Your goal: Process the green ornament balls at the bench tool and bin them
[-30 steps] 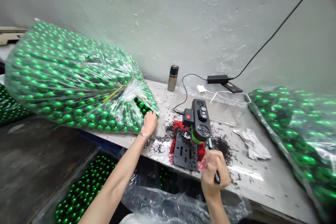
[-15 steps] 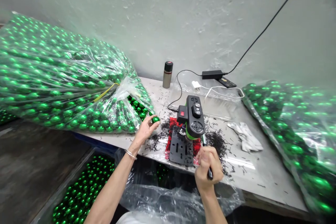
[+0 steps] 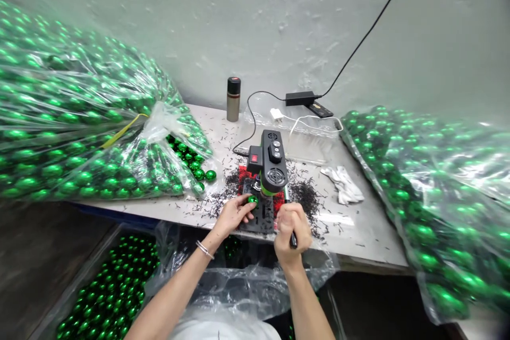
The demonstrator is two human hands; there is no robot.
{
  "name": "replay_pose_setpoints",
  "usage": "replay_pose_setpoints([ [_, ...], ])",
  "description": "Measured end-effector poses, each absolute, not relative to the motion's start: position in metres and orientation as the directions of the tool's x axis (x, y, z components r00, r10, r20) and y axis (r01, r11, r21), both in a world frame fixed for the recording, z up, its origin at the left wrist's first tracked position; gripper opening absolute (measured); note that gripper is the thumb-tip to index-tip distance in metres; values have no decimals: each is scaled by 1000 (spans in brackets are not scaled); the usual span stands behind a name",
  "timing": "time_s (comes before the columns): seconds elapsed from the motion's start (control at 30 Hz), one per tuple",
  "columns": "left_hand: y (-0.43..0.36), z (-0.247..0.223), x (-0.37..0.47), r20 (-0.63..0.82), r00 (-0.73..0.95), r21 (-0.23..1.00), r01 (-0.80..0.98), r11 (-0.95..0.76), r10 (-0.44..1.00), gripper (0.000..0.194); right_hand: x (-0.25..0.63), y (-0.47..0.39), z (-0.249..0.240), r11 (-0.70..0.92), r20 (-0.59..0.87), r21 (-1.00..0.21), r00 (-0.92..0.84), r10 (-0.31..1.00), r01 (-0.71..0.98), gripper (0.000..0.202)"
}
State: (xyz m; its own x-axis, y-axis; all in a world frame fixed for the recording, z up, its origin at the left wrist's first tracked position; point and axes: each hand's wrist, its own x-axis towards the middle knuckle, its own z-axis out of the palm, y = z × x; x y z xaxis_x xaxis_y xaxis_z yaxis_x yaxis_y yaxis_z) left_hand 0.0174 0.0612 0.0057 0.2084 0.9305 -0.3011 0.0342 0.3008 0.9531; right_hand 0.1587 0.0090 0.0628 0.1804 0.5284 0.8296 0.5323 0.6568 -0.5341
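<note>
A green shiny ball (image 3: 253, 200) is pinched in the fingers of my left hand (image 3: 236, 213), over the slotted black base plate (image 3: 258, 220) of a small bench machine (image 3: 274, 162). The ball is beside the machine's head, near a metal part under it. My right hand (image 3: 294, 229) is wrapped round the machine's black-ended lever (image 3: 294, 240) at the right. Red material (image 3: 279, 202) shows beneath the base. Black shavings (image 3: 305, 199) lie around it on the table.
Plastic bags of green balls stand left (image 3: 79, 133) and right (image 3: 422, 191). Loose balls (image 3: 210, 175) lie by the left bag's opening. Behind are a bottle (image 3: 233, 100), a power adapter (image 3: 299, 98) and a clear tray (image 3: 314, 153); white gloves (image 3: 343, 185) lie right. More balls (image 3: 111, 287) are below.
My left hand has carried the green ball right, from beside the left bag's opening to the machine's base. My right hand remains on the lever. The whole view has shifted.
</note>
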Motion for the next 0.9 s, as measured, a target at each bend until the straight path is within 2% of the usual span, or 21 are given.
replay_pose_setpoints([
  [0.1,59,6,22,-226,211,957,232,176,951,51,158,9,63,659,834,-526,174,524,537,29],
  [0.2,56,5,26,-60,228,913,407,-39,972,43,158,9,63,661,837,-522,172,520,540,29],
  [0.3,54,3,30,88,218,843,503,-189,972,36,158,8,63,654,833,-524,168,527,546,28],
  [0.47,54,-4,32,168,215,802,537,-260,962,33,159,9,54,660,837,-520,169,520,542,28],
  [0.67,53,-9,31,219,228,782,541,-310,949,32,162,16,25,696,895,-410,111,433,590,30],
  [0.9,52,-12,31,246,224,774,541,-330,943,32,162,19,5,698,893,-431,161,419,571,32],
])
